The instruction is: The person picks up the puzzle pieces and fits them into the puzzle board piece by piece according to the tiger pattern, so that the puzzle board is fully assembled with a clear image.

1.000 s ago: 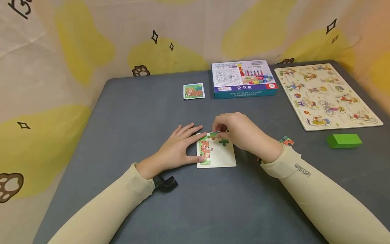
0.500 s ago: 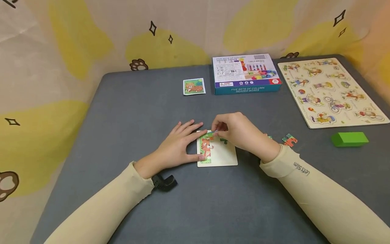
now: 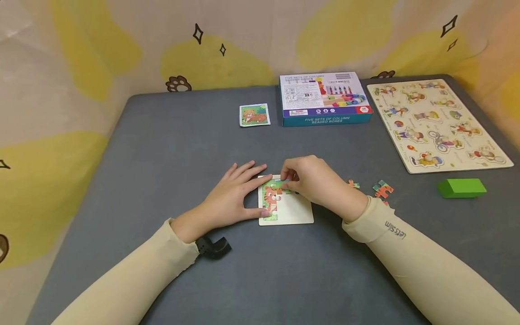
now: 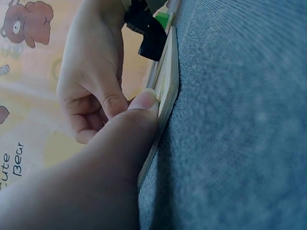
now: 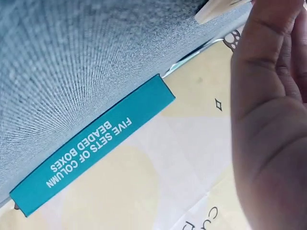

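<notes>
A small pale puzzle board (image 3: 292, 214) lies on the dark table, tiger pieces (image 3: 270, 198) fitted down its left side. My left hand (image 3: 223, 196) is spread beside it, thumb and index finger pressing on its left edge. In the left wrist view the thumb (image 4: 144, 100) lies over the board's rim. My right hand (image 3: 313, 178) has its thumb and index finger pinched on a green puzzle piece (image 3: 279, 184) at the board's top edge. The fingers hide most of that piece. Another dark green piece (image 3: 297, 192) on the board is partly covered by the right hand.
Loose puzzle pieces (image 3: 383, 188) lie right of the right wrist. Behind are a tiger picture card (image 3: 254, 115) and a teal-edged box (image 3: 325, 99). A large wooden peg-puzzle board (image 3: 438, 126) and a green block (image 3: 461, 188) are at the right. A patterned cloth hangs behind the table.
The right hand's fingers stay at the board's top edge, shifting slightly, and now cover more of the dark green piece. The left hand keeps its place on the board. The head view has shifted a little.
</notes>
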{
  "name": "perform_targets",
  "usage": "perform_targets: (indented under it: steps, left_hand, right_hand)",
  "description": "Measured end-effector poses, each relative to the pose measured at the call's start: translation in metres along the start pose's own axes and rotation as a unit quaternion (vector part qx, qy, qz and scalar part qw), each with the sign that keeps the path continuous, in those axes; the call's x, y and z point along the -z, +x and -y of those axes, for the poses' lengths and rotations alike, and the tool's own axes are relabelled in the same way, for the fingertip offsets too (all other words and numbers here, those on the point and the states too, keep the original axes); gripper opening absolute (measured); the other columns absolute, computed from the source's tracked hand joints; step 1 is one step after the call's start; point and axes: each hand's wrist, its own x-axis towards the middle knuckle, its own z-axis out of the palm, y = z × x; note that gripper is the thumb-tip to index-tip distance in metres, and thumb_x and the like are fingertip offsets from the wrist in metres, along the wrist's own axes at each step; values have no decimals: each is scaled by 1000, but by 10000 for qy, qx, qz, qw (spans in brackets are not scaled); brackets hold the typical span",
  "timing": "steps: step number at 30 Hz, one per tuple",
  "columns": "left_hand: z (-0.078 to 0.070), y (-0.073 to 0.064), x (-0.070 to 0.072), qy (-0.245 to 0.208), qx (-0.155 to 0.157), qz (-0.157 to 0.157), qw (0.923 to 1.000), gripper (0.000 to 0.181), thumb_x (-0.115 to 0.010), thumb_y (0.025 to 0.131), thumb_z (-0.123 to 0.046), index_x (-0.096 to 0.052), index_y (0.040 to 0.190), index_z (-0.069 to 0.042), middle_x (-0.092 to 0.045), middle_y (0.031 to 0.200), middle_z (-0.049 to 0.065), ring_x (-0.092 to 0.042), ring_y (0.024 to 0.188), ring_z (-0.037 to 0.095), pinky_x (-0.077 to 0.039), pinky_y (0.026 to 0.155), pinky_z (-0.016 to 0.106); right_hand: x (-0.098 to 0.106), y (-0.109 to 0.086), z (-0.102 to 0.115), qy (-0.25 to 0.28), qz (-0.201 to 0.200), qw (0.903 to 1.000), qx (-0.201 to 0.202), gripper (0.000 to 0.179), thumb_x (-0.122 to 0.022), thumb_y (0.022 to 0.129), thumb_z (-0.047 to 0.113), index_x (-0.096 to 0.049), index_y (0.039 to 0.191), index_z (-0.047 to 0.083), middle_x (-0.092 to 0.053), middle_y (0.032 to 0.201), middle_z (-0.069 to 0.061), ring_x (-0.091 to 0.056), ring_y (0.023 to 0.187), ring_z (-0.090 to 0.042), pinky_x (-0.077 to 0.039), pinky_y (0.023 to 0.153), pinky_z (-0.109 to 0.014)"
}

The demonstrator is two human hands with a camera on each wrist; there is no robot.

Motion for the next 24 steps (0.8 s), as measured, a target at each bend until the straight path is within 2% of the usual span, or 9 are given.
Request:
perform_targets:
  steps: [10, 14, 17, 20, 24]
  left_hand:
    - [-1, 1, 2, 7, 14, -19, 10000, 88, -78, 89, -60, -46, 161, -21, -31, 170, 1, -16, 159, 26, -6, 126, 56]
    - [0, 1, 1, -12, 2, -56, 10000, 89, -79, 88, -60, -47, 160, -21, -32, 170, 1, -16, 159, 27, -6, 126, 57]
    - [1, 1, 0, -7, 9, -83, 10000, 89, -80, 87, -60, -47, 160, -21, -32, 169, 1, -17, 159, 26, -6, 126, 57]
    - [1, 1, -1, 13, -31, -105, 9999, 88, -80, 87, -61, -47, 160, -24, -32, 170, 1, -17, 159, 26, -6, 126, 57]
    - [2, 0, -1, 47, -143, -128, 9998, 81, -78, 89, -61, -49, 158, -31, -31, 170, 1, -17, 159, 27, -6, 126, 58]
  right_hand:
    - [-3, 0, 0, -505, -272, 9982, 163, 15, -87, 89, 16, -74, 93, 9, -64, 86, -2, -61, 76, -20, -53, 67, -35]
    - [-3, -1, 0, -969, -282, 9939, 435, 16, -86, 90, 20, -76, 96, 9, -63, 93, -4, -65, 80, -22, -56, 73, -39]
    - [6, -5, 3, -1393, -248, 9877, 660, 17, -84, 92, 22, -79, 101, 9, -68, 98, -4, -67, 83, -22, -59, 76, -40]
    - [23, -13, 5, -1824, 52, 9805, 730, 18, -85, 91, 19, -82, 106, 10, -73, 101, -4, -69, 87, -22, -60, 77, -42]
    - [36, -22, 10, -2182, 918, 9700, 550, 29, -85, 90, 17, -81, 118, 10, -74, 113, -7, -70, 96, -25, -59, 83, -46]
